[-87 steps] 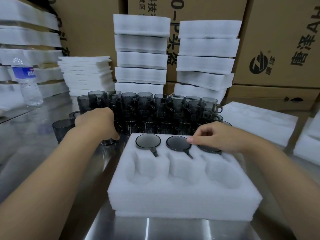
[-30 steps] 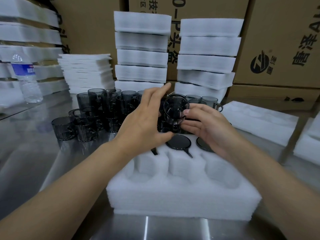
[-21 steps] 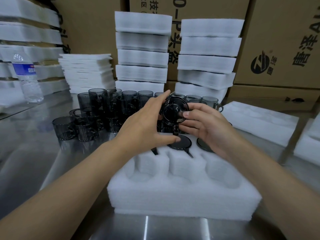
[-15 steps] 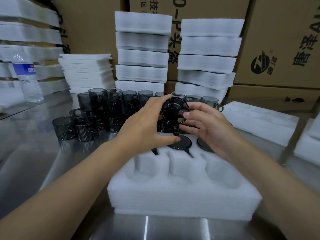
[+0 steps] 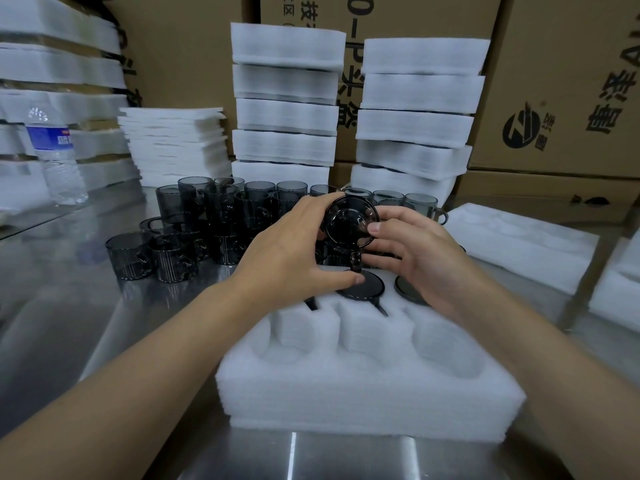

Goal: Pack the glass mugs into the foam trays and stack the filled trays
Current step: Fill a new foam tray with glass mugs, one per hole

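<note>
Big brown cardboard boxes [image 5: 554,81] stand at the back. The shiny metal bench [image 5: 52,289] carries everything else. On it we see two tall stacks of filled trays [image 5: 287,109], soft and white, and a lower pile of flat foam sheets [image 5: 173,147]. Close to us sits a thick foam tray [image 5: 363,393] with round holes, and packed mugs [image 5: 363,287] sit in its far row. Behind it a crowd of loose mugs [image 5: 221,216], smoky grey glass, stands in front of the stacks. A clear water bottle [image 5: 57,154] stands far left. Our left hand [image 5: 287,258] and right hand [image 5: 422,258] both grip one glass mug [image 5: 349,223], tipped sideways above the tray's far row, handle pointing down.
</note>
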Demonstrator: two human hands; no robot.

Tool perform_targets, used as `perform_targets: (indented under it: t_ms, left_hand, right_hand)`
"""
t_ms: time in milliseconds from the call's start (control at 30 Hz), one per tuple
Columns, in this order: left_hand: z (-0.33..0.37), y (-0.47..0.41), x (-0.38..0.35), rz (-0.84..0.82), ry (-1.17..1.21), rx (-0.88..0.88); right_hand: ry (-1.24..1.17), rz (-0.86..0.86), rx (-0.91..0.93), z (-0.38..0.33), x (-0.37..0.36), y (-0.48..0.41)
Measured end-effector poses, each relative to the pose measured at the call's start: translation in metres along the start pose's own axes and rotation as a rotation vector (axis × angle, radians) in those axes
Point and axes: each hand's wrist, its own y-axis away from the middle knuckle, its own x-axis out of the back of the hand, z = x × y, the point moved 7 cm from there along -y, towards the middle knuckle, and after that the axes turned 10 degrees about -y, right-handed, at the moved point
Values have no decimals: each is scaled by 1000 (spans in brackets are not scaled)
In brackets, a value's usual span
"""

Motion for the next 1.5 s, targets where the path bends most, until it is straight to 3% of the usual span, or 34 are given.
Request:
perform_targets:
  t_ms: [633,800,900,1033,1300,1500]
  left_hand:
    - [2,1,0,-38,-12,25]
    - [2,0,1,-88,191,57]
    - [3,-2,6,-171,376,54]
    - [4,0,12,-421,625,19]
    - [-19,18,23,-840,861,62]
    - [-44,20,29,-854,888,192]
  right_hand:
    - [36,-2,-3,1,0,1]
    - [106,-1,31,-7,-3,4]
    - [165,-66,43,-15,-10,7]
    - [245,-143,9,-20,-22,13]
    - [370,-229,-84,-15,-44,32]
    - [622,-252,-48,-17,-61,44]
